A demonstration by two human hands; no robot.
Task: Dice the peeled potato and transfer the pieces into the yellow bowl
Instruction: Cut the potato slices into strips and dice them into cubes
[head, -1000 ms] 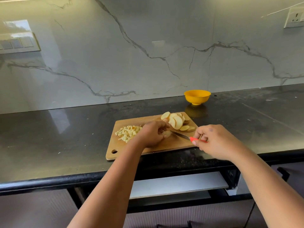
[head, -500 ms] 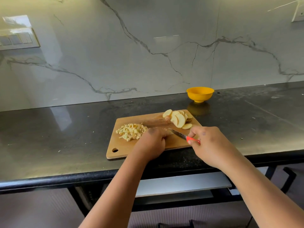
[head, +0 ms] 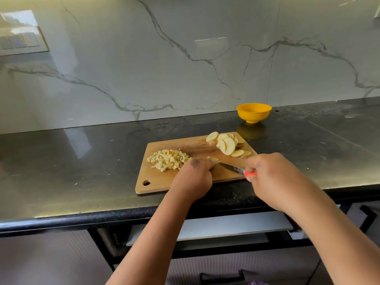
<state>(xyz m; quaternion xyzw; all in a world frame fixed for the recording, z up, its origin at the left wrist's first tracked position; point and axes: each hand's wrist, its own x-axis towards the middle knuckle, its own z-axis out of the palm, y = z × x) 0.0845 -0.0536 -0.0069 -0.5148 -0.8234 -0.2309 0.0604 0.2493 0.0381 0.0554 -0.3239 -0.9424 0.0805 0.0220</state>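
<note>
While left hand (head: 194,177) pins a potato slice (head: 213,160), right hand (head: 273,179) grips knife (head: 232,168), pale diced cubes (head: 167,159) heaped left.

Light: bright, soft daylight.
Glare: window reflections on the marble backsplash (head: 185,58) and the dark countertop (head: 61,171) (strongest at left).
Shadows: faint.
Distortion: wide-angle bending at the edges.
Sharpness: slightly soft throughout.

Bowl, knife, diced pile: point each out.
bowl (head: 253,113), head view, outer front wall
knife (head: 232,167), head view, middle of the blade
diced pile (head: 167,159), head view, centre of the heap
</note>
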